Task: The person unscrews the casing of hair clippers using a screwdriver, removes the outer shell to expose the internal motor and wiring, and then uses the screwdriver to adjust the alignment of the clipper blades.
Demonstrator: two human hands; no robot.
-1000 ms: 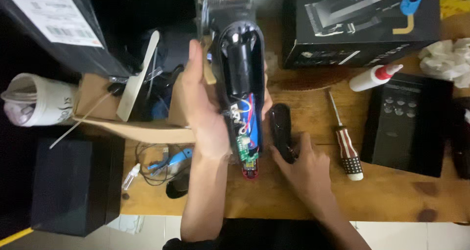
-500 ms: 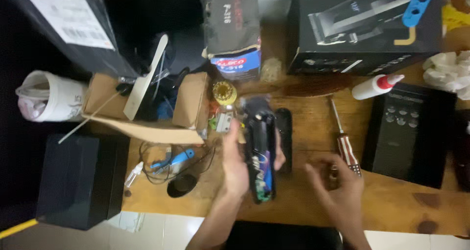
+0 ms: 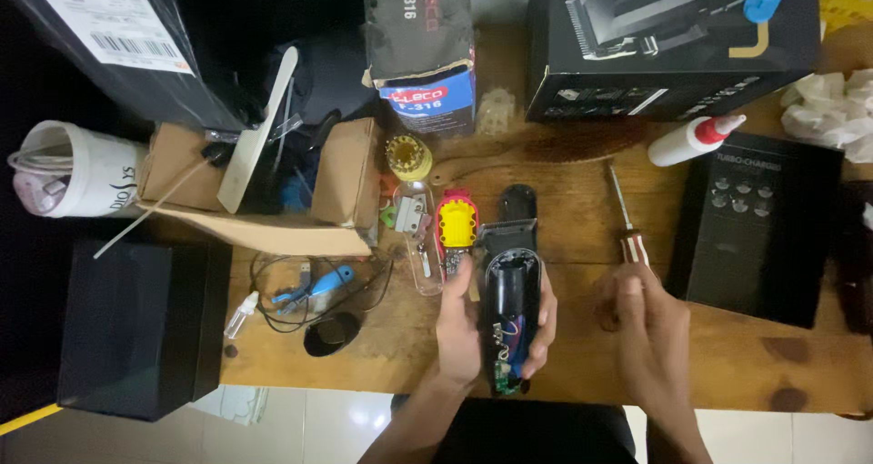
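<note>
A cluttered wooden workbench (image 3: pixel 746 373): a glue bottle with a red cap (image 3: pixel 696 139) lies beside a flat black box (image 3: pixel 759 228), with crumpled white tissue (image 3: pixel 832 100) just above. A large black product carton (image 3: pixel 673 46) stands at the far edge; left, an open cardboard box (image 3: pixel 273 182), a white cup (image 3: pixel 77 169) and tangled cables (image 3: pixel 309 287).
</note>
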